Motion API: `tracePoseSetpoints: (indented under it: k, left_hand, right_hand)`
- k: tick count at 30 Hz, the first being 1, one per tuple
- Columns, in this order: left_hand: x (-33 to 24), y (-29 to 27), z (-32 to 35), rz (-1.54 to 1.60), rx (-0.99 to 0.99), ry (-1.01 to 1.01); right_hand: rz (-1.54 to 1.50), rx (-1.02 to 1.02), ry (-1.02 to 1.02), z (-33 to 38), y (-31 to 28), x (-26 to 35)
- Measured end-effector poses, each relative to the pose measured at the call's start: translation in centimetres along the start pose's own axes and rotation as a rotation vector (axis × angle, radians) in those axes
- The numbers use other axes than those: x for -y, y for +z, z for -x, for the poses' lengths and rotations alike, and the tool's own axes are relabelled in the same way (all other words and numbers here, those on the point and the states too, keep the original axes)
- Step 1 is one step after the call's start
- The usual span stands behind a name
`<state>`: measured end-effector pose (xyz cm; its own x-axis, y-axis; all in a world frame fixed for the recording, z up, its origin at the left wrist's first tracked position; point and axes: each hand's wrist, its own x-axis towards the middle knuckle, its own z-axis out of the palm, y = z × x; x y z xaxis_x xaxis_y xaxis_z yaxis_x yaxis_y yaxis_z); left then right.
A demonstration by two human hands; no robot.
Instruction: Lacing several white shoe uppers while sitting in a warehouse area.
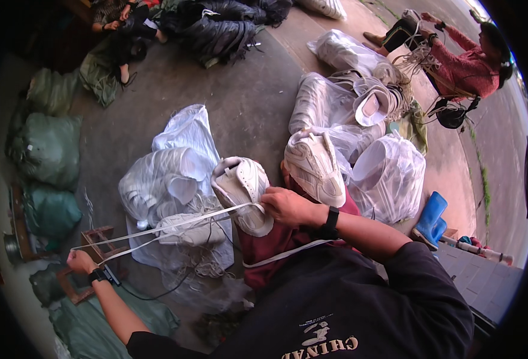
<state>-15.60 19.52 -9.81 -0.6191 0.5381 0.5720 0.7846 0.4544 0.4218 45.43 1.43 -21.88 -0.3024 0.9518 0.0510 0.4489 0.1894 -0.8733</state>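
**Lace pulled taut through a white shoe**

The right hand (285, 206) pinches the lace (174, 226) at the shoe (243, 191) on the lap (near centre); the left hand (79, 261), fisted, draws it far left. Uneven tension could probably slip the lace from the eyelet.

The right hand (285, 206) covered the spot where the white lace (174, 222) met the white sneaker (242, 190). The left hand (79, 261) hid the lace's far end. The second sneaker's (315, 167) heel sat behind the wrist.
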Motion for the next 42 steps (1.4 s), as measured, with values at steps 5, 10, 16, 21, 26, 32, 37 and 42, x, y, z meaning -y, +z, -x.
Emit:
tracePoseSetpoints:
  k: [5, 10, 16, 21, 26, 32, 37, 42]
  left_hand:
    - [-5.7, 3.0, 12.5, 0.471, 0.436, 0.213]
    - [-20.3, -4.3, 31.1, 0.633, 1.155, 0.474]
    - [-22.3, -4.6, 36.9, 0.624, 1.229, 0.877]
    - [-21.8, -4.0, 37.3, 0.621, 1.104, 1.018]
    - [-22.1, -4.0, 36.9, 0.610, 1.081, 1.077]
    - [-23.2, -4.0, 34.9, 0.553, 0.980, 0.980]
    - [-22.3, -3.8, 35.2, 0.540, 1.075, 0.823]
    - [-22.2, -3.7, 35.7, 0.539, 1.101, 0.767]
  right_hand:
    - [-0.011, 0.055, 0.075, 0.5, -0.2, -0.4]
    - [-0.114, 0.073, 0.073, 0.2, -0.1, -1.3]
    - [-0.123, 0.143, 0.108, 0.2, 0.0, -0.2]
    - [-0.113, 0.125, 0.059, 0.5, -0.3, -0.1]
    - [-0.102, 0.117, 0.020, 0.4, 0.0, -0.4]
    - [-0.103, 0.089, 0.008, 0.7, 0.1, -0.9]
    - [-0.078, 0.054, 0.012, 0.8, -0.1, -0.3]
    - [0.030, -0.050, 0.021, 0.8, -0.3, 1.2]
